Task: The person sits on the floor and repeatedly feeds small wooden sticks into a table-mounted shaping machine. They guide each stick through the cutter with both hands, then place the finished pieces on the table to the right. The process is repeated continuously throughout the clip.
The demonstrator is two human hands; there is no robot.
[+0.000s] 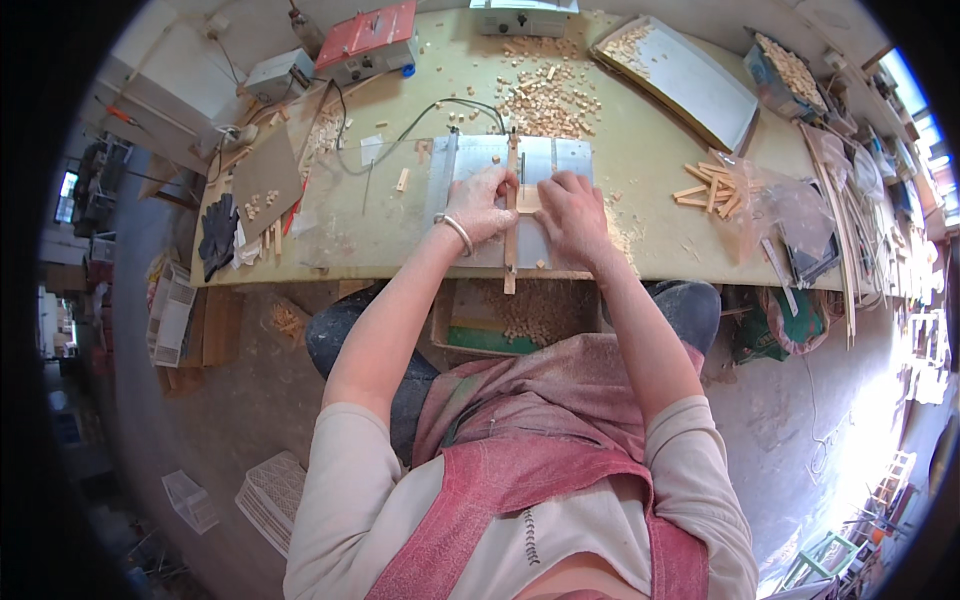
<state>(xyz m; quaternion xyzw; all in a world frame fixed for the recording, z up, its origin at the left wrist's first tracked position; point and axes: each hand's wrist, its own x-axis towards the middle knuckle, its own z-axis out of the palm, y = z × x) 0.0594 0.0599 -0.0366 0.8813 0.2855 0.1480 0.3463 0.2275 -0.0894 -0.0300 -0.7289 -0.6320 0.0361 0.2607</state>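
Note:
A small metal saw table (570, 160) lies on the bench in front of me, with a narrow wooden strip (511, 255) running front to back across it. My left hand (482, 203), a pale bangle at its wrist, rests on the plate with bent fingers against this strip. Right of the strip sits a short light wood piece (527, 199). Curled fingers of my right hand (575, 215) press on its right end. A thin dark upright line (524, 165), perhaps a blade or its slot, shows just beyond the piece. Fingertips of both hands are partly hidden.
Cut wood blocks (550, 105) are heaped behind the plate. Wood sticks (715, 188) and a clear plastic bag (790, 205) lie right, a white-lined tray (690, 85) behind. Dark gloves (217, 235) and a brown board (268, 180) lie left. A box of blocks (480, 335) sits below the bench edge.

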